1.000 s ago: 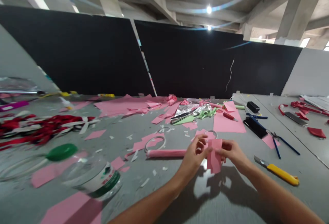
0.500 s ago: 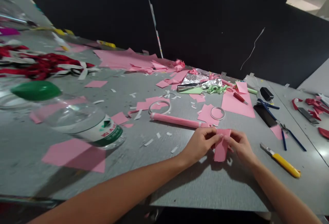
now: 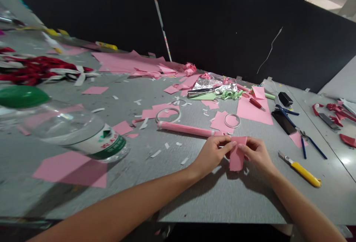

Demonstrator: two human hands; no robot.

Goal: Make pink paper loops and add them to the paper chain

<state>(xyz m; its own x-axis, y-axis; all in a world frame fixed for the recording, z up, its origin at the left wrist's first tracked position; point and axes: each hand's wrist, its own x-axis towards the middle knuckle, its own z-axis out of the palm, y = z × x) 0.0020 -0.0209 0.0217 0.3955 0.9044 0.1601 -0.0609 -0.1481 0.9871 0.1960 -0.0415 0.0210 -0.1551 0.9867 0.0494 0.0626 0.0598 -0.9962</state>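
Between my hands a strip of pink paper (image 3: 237, 157) hangs over the grey table near its front edge. My left hand (image 3: 214, 153) pinches its left side with thumb and fingers. On the opposite side my right hand (image 3: 257, 153) grips the same strip, thumb in front. The fingertips behind the paper are hidden. Just beyond my left hand lies a pink paper roll (image 3: 189, 129) with pale bands near its left end. A silver ring (image 3: 232, 125) rests on a pink scrap (image 3: 219, 122) behind the hands, and a larger ring (image 3: 157, 116) is left of it.
A yellow utility knife (image 3: 306, 174) lies right of my hands, with blue-handled pliers (image 3: 317, 147) and a dark phone (image 3: 283, 122) farther back. At left a green-capped plastic bottle (image 3: 80, 134) lies on its side. Pink sheets (image 3: 125, 62) and red-white ribbons (image 3: 39, 68) fill the back.
The view has shifted slightly, so most things sit a little farther left. Both hands still grip the pink strip, which is tilted a bit differently and shows more of its flat face.
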